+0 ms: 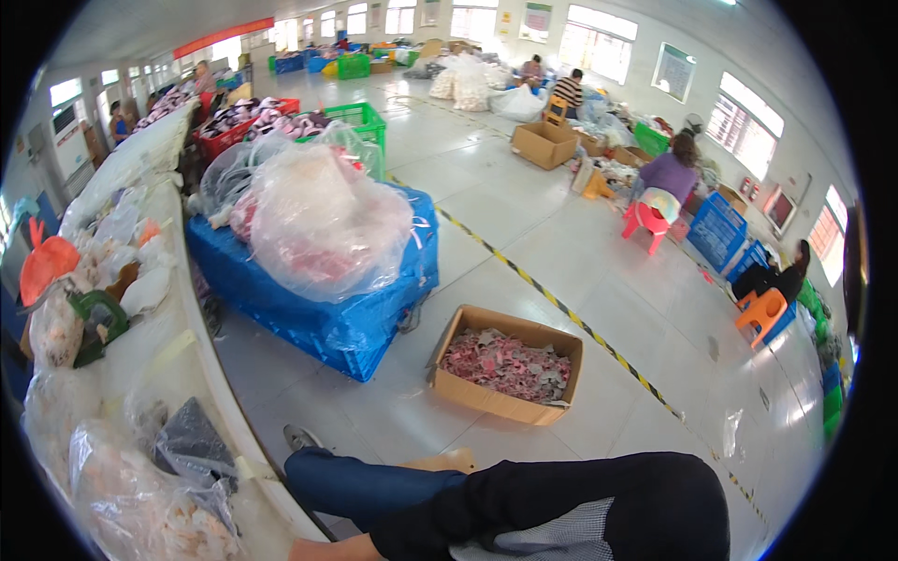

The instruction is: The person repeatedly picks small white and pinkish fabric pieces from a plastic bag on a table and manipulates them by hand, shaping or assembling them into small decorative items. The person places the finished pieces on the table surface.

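Both of my hands are out of view. A black-sleeved arm (547, 498) of mine crosses the bottom, and its bare wrist (337, 549) runs off the lower edge beside the worktable (217, 393). On that table lie clear plastic bags (140, 491) with pale peach pieces inside and a dark grey piece (193, 438) in clear plastic. Farther up stand a dark green tool (102, 322) and an orange-red piece (48, 263). A cardboard box (484, 403) of pink and grey scraps (505, 365) sits on the floor before me.
A blue crate (309, 336) bears a large clear bag (330, 217) beside the table. Behind it are red (228, 140) and green crates (368, 126). Yellow-black tape (547, 294) crosses the floor. Several people sit along the right wall, one on a pink stool (647, 221). My blue-trousered leg (365, 484) shows below.
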`<state>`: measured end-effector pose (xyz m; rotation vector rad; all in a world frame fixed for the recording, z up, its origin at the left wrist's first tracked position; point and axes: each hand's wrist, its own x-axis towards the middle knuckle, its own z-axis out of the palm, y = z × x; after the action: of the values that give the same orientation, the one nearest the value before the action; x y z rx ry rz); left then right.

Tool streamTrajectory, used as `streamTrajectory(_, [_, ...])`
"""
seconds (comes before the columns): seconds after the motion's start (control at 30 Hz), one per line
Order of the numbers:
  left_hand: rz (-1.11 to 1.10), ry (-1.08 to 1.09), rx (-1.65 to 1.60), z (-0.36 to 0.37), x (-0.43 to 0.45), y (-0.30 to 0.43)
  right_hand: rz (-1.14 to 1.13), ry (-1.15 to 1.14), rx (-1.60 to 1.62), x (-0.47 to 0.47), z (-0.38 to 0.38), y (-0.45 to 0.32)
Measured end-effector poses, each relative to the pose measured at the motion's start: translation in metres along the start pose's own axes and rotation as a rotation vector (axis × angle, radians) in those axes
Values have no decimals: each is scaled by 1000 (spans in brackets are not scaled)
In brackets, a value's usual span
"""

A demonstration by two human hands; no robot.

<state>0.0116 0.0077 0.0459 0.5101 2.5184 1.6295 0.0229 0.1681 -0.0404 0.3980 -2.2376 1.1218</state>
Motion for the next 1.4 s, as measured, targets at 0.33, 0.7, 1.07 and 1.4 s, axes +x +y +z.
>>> streamTrajectory(0.33, [-74,-138,-119,-6,8,-8,202,-181,67,23,-44,-33])
streamTrajectory(0.7, [-20,-143,-130,-3,6,-6,133,-246,68,15,-44,-21])
streamTrajectory(1.07, [92,63,47,-20,7,-8,132,-247,-229,16,-63,-25])
streamTrajectory(1.4, [124,-69,-342,-12,6,-8,324,-162,-658,89,-71,39])
